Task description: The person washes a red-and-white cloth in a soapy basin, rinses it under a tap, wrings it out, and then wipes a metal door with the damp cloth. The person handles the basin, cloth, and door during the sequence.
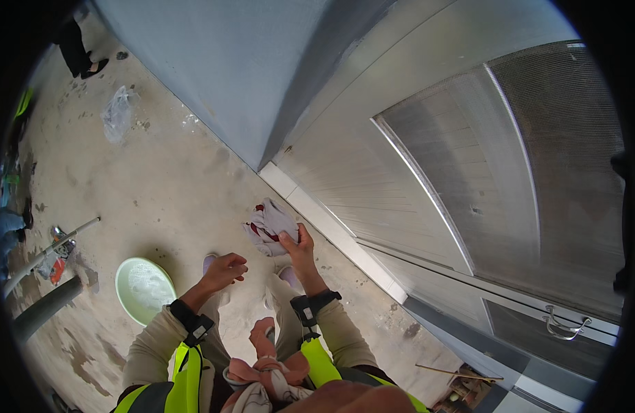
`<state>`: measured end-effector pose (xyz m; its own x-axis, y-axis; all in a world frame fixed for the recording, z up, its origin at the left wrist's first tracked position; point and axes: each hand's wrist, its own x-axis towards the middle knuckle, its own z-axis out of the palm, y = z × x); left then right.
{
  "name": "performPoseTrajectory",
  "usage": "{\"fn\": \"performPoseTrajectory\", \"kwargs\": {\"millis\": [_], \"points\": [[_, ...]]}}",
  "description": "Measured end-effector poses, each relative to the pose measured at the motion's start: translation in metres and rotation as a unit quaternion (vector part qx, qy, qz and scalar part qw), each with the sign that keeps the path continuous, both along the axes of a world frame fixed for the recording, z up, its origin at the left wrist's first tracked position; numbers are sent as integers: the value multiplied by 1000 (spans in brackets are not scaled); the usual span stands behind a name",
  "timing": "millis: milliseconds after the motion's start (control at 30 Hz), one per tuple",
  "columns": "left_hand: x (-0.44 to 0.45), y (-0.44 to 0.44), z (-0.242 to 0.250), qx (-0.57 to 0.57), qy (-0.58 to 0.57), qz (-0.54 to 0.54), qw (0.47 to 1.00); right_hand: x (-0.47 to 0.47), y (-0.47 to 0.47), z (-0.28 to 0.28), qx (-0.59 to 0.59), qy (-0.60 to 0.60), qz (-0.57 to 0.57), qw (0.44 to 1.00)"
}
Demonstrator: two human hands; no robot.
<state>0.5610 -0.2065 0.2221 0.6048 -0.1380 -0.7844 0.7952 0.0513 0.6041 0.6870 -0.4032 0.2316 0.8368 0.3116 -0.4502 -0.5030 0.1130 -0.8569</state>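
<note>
My right hand (pixel 300 253) grips a bunched grey cloth with dark red patches (pixel 271 227), held out over the concrete floor beside the door sill. To its left is my left hand (pixel 225 273), with nothing seen in it and its fingers loosely curled; whether they are fully closed is hard to tell. A pale green plastic basin (pixel 145 291) holding foamy water stands on the floor, left of my left hand.
A metal door with mesh panels (pixel 426 170) and a white sill (pixel 296 199) lies at right, beside a grey wall (pixel 209 62). On the floor are a clear plastic bag (pixel 118 116), a pole (pixel 54 250) and a dark pipe (pixel 49 308). Another person's legs (pixel 75 51) show at upper left.
</note>
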Motion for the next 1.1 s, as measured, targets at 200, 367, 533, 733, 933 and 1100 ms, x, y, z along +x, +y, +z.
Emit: {"fn": "performPoseTrajectory", "kwargs": {"millis": [200,367,533,733,933,1100], "points": [[25,-19,-113,20,-22,-52,998,28,-4,-96,-2,-36,-16,999],[50,-22,-173,-20,-35,-61,997,71,-15,-142,-27,-103,20,994],[89,-9,-197,-101,-84,10,991,107,-29,-171,-82,-220,70,970],[124,16,-204,-77,-187,58,978,117,-24,-207,-60,-338,76,936],[120,8,-189,-105,-217,125,963,99,4,-210,-115,-591,142,786],[110,15,-178,-120,-199,193,953,78,29,-196,-160,-747,171,623]]}}
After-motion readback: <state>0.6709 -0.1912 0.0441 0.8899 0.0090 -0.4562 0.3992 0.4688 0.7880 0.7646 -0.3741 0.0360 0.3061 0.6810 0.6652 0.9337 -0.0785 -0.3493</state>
